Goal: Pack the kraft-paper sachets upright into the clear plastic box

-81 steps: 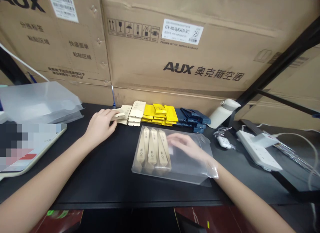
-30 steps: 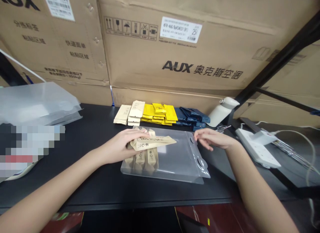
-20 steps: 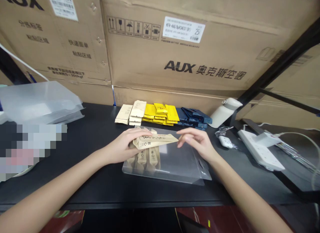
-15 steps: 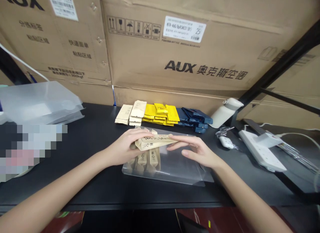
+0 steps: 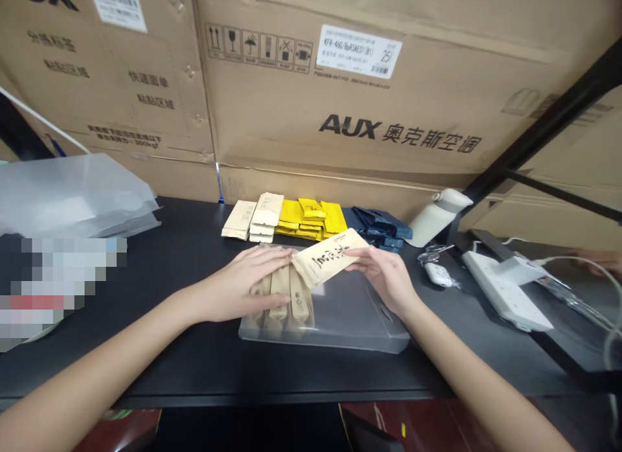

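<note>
My right hand pinches the right end of a cream paper packet with dark brush lettering, tilted above a clear plastic bag. Inside the bag's left part, several tan packets lie side by side. Stretched flat over the bag and those packets is my left hand, its fingers extended and holding nothing. Behind the bag sit stacks of cream packets, yellow packets and dark blue packets.
A white bottle leans at the back right, near a small white case and a power strip with cables. More clear bags lie at left. Large cardboard boxes stand behind the black table.
My left hand has let go of the cream packet and lowered onto the bag. My right hand now grips that packet, turned with its lettered face showing.
</note>
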`<state>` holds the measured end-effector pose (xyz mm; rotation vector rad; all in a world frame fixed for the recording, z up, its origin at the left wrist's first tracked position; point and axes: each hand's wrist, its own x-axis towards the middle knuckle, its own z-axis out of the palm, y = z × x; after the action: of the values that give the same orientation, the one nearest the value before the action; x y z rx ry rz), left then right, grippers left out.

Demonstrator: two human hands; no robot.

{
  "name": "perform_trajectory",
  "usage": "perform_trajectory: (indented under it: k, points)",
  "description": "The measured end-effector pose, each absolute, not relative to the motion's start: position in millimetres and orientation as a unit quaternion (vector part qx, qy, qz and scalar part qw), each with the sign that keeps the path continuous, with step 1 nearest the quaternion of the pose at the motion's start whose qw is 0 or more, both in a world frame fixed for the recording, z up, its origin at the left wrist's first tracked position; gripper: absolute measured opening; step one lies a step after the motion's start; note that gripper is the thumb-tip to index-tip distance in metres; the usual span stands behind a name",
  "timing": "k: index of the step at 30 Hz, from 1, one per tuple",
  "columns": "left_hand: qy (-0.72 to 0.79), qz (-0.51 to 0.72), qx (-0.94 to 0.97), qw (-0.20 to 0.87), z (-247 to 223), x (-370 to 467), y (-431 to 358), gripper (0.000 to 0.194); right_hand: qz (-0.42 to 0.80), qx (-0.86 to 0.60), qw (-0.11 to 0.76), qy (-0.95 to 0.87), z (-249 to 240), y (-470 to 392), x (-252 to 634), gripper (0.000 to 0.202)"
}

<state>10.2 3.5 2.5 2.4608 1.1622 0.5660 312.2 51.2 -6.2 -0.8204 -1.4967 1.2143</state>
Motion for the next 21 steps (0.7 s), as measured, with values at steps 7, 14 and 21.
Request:
perform_trajectory:
  k: [7, 14, 21]
  points:
    - [0.429, 0.131, 0.877, 0.174, 14.0, -13.0, 4.8, 0.073, 0.382, -0.381, 0.641, -0.546, 6.5, 58.9, 327.0, 0.039]
    - [0.446, 0.147, 0.865, 0.178, 17.5, -41.6, 13.1, 0.075, 0.248, -0.498, 0.565, -0.609, 8.6, 71.5, 348.9, 0.050]
    - [0.442, 0.186, 0.860, 0.175, 14.1, -41.6, 14.7, 0.063, 0.415, -0.539, 0.320, -0.660, 2.1, 82.9, 357.9, 0.046]
